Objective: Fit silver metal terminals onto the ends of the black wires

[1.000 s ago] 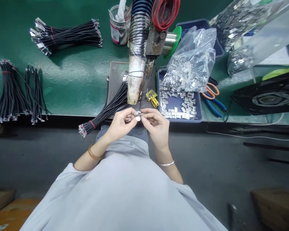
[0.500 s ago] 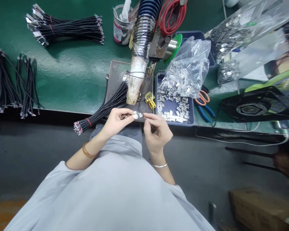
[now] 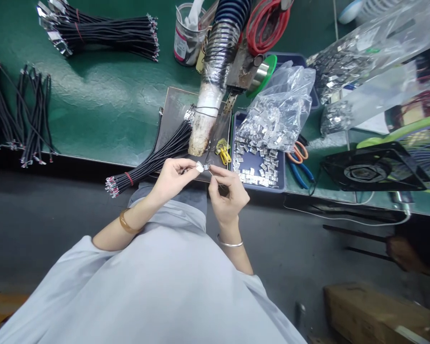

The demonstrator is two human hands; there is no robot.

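the right hand (image 3: pixel 230 195) has been drawn a little away from the left hand (image 3: pixel 172 179) since a second ago, when the fingertips of both were nearly pressed together; by this a small metal piece (image 3: pixel 207 167) has been bared, and it seems to be steadied mainly by the left thumb and finger, by which it is pinched, so that fine work at its edge appears to be left to the right, where a thin strand (image 3: pixel 211 174) seems to be pinched; whether the two are joined cannot be told; the piece is held near the front edge of the dark board (image 3: pixel 170 107), left of the blue tray (image 3: pixel 281 172); on the tub (image 3: pixel 189 45) a barcode label (image 3: pixel 180 48) is seen, but its print is too small to be read, and no brand can be made out elsewhere
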